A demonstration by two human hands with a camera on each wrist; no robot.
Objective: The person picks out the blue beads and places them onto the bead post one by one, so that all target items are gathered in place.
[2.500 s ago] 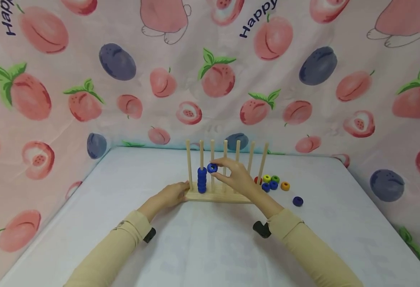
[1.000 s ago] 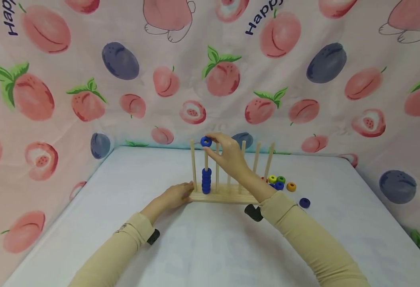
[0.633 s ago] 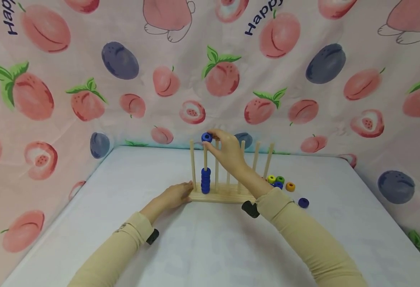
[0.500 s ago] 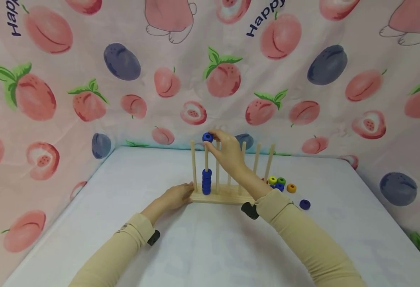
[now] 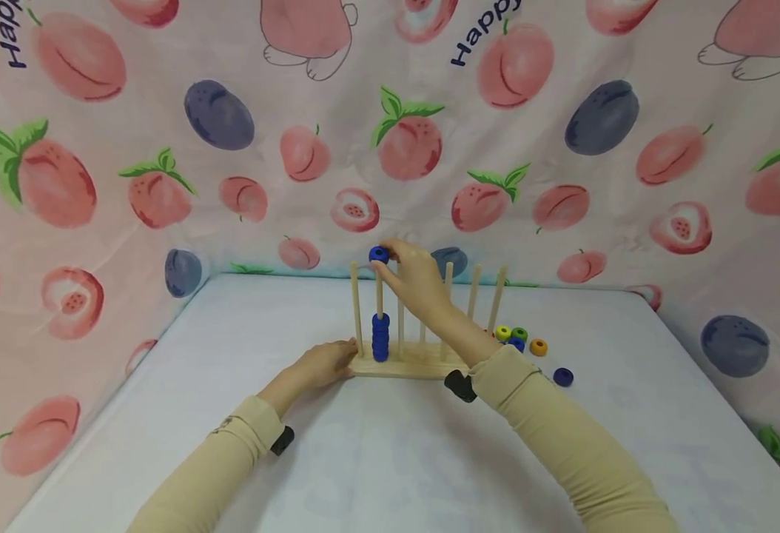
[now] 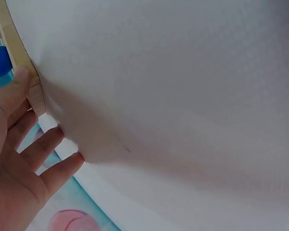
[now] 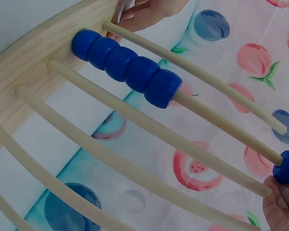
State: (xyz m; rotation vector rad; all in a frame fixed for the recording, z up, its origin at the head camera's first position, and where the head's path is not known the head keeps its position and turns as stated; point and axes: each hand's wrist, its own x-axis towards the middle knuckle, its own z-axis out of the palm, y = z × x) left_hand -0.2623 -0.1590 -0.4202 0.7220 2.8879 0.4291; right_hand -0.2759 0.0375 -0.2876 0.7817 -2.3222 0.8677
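Five blue beads (image 5: 380, 339) sit stacked low on the second peg from the left (image 5: 380, 295) of a wooden peg rack (image 5: 403, 367), at the centre of the frame. Above them, the right hand (image 5: 417, 280) pinches a sixth blue bead (image 5: 379, 255) between thumb and fingers at that peg's tip; whether the tip has entered the hole cannot be told. At centre left, the left hand (image 5: 320, 364) grips the rack's end, thumb on top, two fingertips resting on the white tablecloth (image 6: 183, 96).

The likeliest trouble is a misaligned hole: the bead could catch on the tip, spring from the narrow pinch and roll off. Sideways pressure that high might also rock the rack if the left hand's hold is light. The right forearm crosses the pegs towards the right, and its black wrist camera (image 5: 460, 386) hangs just by the base, so a careless withdrawal could knock either, or scatter the loose yellow bead (image 5: 502, 333), green bead (image 5: 519, 335) and orange bead (image 5: 539, 347) at centre right.
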